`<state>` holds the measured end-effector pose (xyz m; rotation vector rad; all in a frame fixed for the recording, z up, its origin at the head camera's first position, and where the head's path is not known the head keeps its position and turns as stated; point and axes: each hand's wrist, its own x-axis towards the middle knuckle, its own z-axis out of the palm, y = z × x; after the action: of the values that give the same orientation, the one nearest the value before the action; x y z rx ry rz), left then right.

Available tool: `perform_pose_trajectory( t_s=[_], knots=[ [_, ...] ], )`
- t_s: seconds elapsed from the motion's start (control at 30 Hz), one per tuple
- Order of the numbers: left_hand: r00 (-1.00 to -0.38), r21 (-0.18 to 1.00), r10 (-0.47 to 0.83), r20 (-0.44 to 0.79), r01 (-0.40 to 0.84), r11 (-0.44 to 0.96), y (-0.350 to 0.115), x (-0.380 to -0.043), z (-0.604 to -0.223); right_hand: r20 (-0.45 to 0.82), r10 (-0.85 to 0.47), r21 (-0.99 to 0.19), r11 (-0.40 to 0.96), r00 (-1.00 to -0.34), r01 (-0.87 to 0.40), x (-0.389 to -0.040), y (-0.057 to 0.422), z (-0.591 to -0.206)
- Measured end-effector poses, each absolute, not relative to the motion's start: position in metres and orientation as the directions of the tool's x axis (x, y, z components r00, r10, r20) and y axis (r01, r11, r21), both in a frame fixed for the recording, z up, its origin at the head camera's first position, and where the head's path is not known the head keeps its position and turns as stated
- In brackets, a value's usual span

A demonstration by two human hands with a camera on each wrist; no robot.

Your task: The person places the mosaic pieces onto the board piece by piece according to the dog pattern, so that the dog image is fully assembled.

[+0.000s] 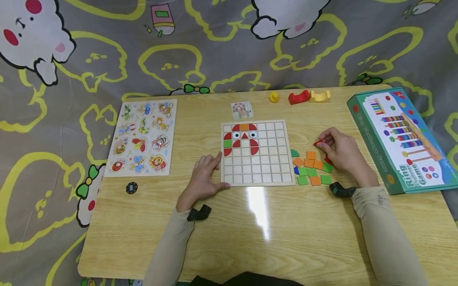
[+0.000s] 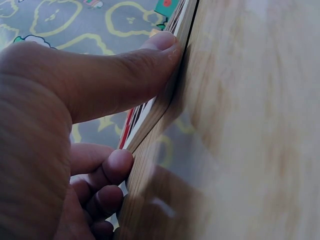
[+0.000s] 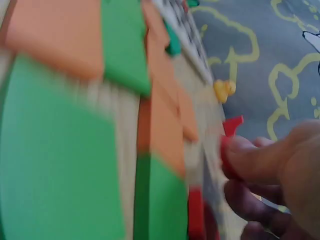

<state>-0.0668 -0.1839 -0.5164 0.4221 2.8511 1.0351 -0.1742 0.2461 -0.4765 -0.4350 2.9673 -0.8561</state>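
A square wooden grid board (image 1: 253, 183) holds red, orange and green tiles and two eye pieces in its upper rows. My left hand (image 1: 202, 179) rests against its lower left corner. Its thumb (image 2: 145, 70) lies along the near edge, and the fingers touch the left side. To the right of the board, my right hand (image 1: 341, 153) pinches a small red tile (image 1: 318, 143) between thumb and fingers, raised over the table in the right wrist view. Below that hand lie loose orange tiles (image 1: 311, 155), green tiles (image 1: 312, 172) and a partly covered red tile.
A pattern card (image 1: 241, 110) lies behind the board. A yellow duck (image 1: 274, 97), a red curved block (image 1: 299, 97) and a yellow one (image 1: 320, 96) stand farther back. An insect puzzle board (image 1: 141, 137) and black chip (image 1: 131, 188) are left; a game box (image 1: 408, 143) is right.
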Motion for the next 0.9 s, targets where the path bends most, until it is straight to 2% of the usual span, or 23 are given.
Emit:
perform_pose_trajectory(
  t_s=[0.2,0.4,0.63,0.9],
  knots=[
    [-0.959,0.641,0.283,0.021,0.230,0.733,-0.185,-0.067,-0.516,0.099,-0.188,-0.663,0.720,-0.977,-0.206,-0.175,0.229,-0.470],
    [-0.959,0.634,0.285,0.014,0.229,0.739,-0.185,-0.068,-0.517,-0.039,-0.106,-0.834,0.551,-0.994,-0.026,-0.172,0.198,-0.463],
    [-0.959,0.634,0.283,0.018,0.230,0.738,-0.186,-0.068,-0.516,-0.165,-0.135,-0.911,0.402,-0.977,0.098,-0.167,0.152,-0.462],
    [-0.957,0.633,0.288,0.029,0.240,0.736,-0.186,-0.068,-0.516,-0.154,-0.219,-0.944,0.322,-0.963,0.078,-0.163,0.113,-0.471]
  ],
)
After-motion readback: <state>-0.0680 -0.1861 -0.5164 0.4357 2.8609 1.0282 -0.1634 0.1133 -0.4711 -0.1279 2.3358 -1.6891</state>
